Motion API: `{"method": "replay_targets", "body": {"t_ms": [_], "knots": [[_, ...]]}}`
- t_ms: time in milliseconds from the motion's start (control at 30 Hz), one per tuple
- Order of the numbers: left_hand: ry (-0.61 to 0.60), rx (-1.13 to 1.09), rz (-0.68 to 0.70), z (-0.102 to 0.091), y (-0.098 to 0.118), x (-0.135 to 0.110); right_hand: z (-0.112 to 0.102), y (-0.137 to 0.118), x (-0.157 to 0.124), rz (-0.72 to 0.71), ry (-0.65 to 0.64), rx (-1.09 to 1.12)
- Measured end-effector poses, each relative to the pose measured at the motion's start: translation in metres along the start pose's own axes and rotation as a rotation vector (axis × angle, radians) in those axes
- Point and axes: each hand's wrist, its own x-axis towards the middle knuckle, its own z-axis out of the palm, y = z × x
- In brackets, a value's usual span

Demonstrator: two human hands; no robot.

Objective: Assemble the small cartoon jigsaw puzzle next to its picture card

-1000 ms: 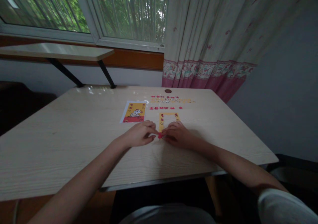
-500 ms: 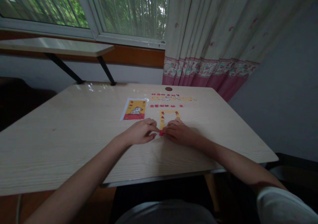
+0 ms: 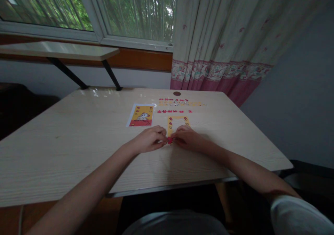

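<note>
A partly assembled jigsaw puzzle (image 3: 170,127) lies flat on the table, its yellow top and left edges joined around a bare middle. At its lower left corner is a red puzzle piece (image 3: 169,140). My left hand (image 3: 152,138) has thumb and forefinger pinched at the left side of that piece. From the right, my right hand (image 3: 187,138) has its fingers curled down onto the same piece, covering much of the puzzle's right and lower part. Left of the puzzle lies a reference picture (image 3: 142,116) of a white animal on yellow and red.
Loose red pieces (image 3: 171,111) form a row behind the puzzle. Yellow and white pieces (image 3: 180,103) and another red row (image 3: 172,99) lie farther back. A raised shelf (image 3: 60,50) stands at the back left of the wooden table (image 3: 86,148). A curtain (image 3: 219,47) hangs behind.
My left forefinger was stretched out onto the red piece; now it is bent and meets the thumb at the piece's edge. The right hand's fingers have shifted slightly.
</note>
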Motion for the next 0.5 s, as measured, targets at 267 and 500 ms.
{"method": "replay_targets", "body": {"t_ms": [267,500], "knots": [[0.015,0.038,-0.008,0.0012,-0.0004,0.0002,0.0005,0.0019,-0.001,-0.03,0.003,-0.017],[0.025,0.058,-0.045,0.0002,-0.0017,-0.0004,0.0014,0.0033,-0.0007,-0.124,-0.029,-0.123]]}}
